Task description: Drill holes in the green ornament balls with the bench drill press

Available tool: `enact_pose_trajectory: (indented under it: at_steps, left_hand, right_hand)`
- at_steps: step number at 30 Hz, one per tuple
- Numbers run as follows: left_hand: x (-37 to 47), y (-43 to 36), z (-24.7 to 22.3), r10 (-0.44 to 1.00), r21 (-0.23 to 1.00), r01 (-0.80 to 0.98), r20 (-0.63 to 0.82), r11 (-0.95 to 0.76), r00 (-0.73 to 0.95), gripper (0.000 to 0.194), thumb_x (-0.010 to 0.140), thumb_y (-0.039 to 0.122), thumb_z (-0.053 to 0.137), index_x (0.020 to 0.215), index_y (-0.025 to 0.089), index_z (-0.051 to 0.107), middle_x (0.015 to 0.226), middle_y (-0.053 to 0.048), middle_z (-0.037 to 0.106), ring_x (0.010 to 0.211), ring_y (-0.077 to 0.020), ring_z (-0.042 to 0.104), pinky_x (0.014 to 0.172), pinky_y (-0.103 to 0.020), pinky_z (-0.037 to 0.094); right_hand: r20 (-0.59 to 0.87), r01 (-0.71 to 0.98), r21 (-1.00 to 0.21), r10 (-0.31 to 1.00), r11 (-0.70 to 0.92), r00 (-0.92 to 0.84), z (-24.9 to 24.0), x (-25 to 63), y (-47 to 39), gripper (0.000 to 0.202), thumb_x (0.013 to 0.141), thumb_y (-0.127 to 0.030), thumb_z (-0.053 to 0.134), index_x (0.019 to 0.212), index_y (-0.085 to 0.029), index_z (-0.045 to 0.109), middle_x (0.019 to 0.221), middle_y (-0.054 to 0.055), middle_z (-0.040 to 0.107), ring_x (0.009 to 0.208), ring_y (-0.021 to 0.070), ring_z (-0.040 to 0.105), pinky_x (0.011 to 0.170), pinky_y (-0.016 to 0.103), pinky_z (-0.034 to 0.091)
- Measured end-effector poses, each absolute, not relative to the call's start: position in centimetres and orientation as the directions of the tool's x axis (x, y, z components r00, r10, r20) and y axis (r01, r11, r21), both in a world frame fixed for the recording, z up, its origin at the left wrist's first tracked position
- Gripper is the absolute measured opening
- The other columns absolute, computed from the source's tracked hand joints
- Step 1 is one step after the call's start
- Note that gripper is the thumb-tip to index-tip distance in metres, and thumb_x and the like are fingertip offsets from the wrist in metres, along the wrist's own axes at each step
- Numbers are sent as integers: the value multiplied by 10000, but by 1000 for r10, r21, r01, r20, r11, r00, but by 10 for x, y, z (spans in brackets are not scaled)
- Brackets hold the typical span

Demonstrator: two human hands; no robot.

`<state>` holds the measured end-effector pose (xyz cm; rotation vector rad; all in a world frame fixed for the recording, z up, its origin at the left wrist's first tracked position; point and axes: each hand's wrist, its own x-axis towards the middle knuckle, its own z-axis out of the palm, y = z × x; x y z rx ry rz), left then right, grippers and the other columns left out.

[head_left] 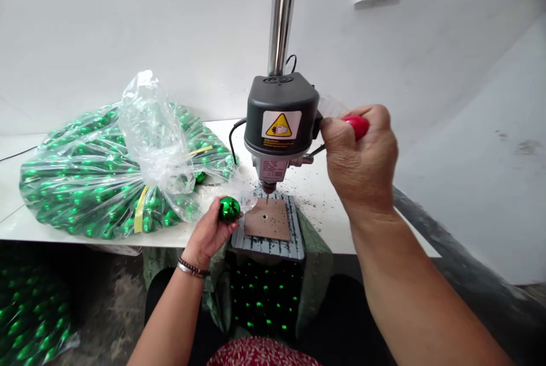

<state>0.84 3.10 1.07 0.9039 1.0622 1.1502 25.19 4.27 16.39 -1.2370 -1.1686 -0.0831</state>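
Note:
A shiny green ball [229,209] sits in my left hand [212,231], fingers closed round it, just left of the drill press base. My right hand [362,156] is wrapped round the red-knobbed feed lever [355,127] on the right side of the drill press [281,110]. Below the chuck a thin drill bit [267,198] points down, apart from the brown board [273,228]. That board has a small round hole and lies on the grooved metal base [294,245], with dark shavings scattered over it.
A large clear bag of green balls [98,184] fills the left of the white table [341,224]. More green balls [264,298] lie in an open green sack [315,263] below the table edge. Another bag [34,309] is on the floor at left. A steel column [283,13] rises behind.

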Motion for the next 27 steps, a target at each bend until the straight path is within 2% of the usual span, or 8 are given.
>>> enact_pose_trajectory:
  at_steps: [2, 4, 6, 8, 11, 19, 23, 27]
  left_hand:
    - [16, 26, 11, 970, 914, -331, -194, 234, 148, 442, 795, 437, 819, 1124, 237, 603, 1088, -49, 716, 958, -185, 712, 797, -313, 619]
    - [23, 26, 14, 964, 935, -274, -172, 225, 203, 460, 754, 349, 839, 1146, 223, 636, 1144, -56, 725, 1034, -197, 704, 939, -373, 620]
    - [29, 29, 17, 971, 985, -108, -109, 135, 214, 426, 789, 378, 800, 1158, 206, 673, 1179, -74, 734, 1099, -229, 694, 1014, -421, 596]
    - [34, 34, 17, 977, 992, 130, -29, 1, 213, 423, 810, 411, 775, 1170, 198, 706, 1177, -76, 749, 1129, -257, 684, 1062, -445, 562]
    - [42, 43, 12, 972, 925, 365, 13, -101, 236, 450, 816, 409, 763, 1212, 199, 724, 1146, -61, 773, 1115, -270, 687, 1078, -443, 536]
    - [54, 54, 7, 966, 847, 518, -19, -122, 258, 402, 840, 341, 751, 1220, 209, 737, 1102, -27, 805, 1052, -256, 724, 993, -376, 569]
    - [63, 54, 15, 965, 709, 685, -25, -168, 262, 488, 820, 293, 810, 1296, 218, 735, 1226, -58, 802, 1161, -297, 724, 1069, -416, 538]
    - [72, 53, 18, 963, 563, 796, -4, -221, 270, 605, 813, 295, 851, 1394, 215, 704, 1338, -116, 771, 1246, -347, 700, 1125, -482, 498]
  right_hand:
    - [718, 618, -681, 525, 393, 457, 163, 252, 43, 251, 882, -475, 602, 831, -265, 476, 736, -33, 518, 673, 126, 468, 632, 309, 442]
    - [706, 614, -689, 546, 385, 451, 164, 251, 43, 253, 902, -474, 582, 839, -261, 461, 752, -32, 508, 686, 122, 477, 651, 311, 459]
    - [699, 610, -695, 558, 380, 448, 164, 250, 42, 254, 918, -475, 565, 845, -260, 450, 758, -35, 504, 690, 117, 488, 658, 305, 470]
    - [696, 612, -697, 557, 375, 452, 165, 249, 42, 250, 927, -472, 559, 844, -263, 450, 749, -37, 505, 688, 114, 497, 650, 295, 473]
    - [698, 623, -693, 556, 364, 452, 165, 249, 42, 232, 935, -464, 557, 849, -265, 474, 736, -36, 514, 693, 117, 518, 640, 289, 479]
    - [712, 633, -670, 575, 388, 402, 167, 251, 40, 240, 955, -452, 567, 866, -255, 464, 748, -56, 548, 649, 87, 511, 648, 267, 499]
    - [761, 634, -629, 525, 450, 381, 164, 254, 43, 258, 969, -455, 583, 854, -254, 467, 720, -65, 543, 627, 79, 515, 627, 258, 496]
    - [772, 685, -606, 506, 405, 385, 163, 254, 42, 296, 1023, -513, 511, 868, -261, 493, 760, -56, 591, 683, 84, 584, 639, 253, 510]
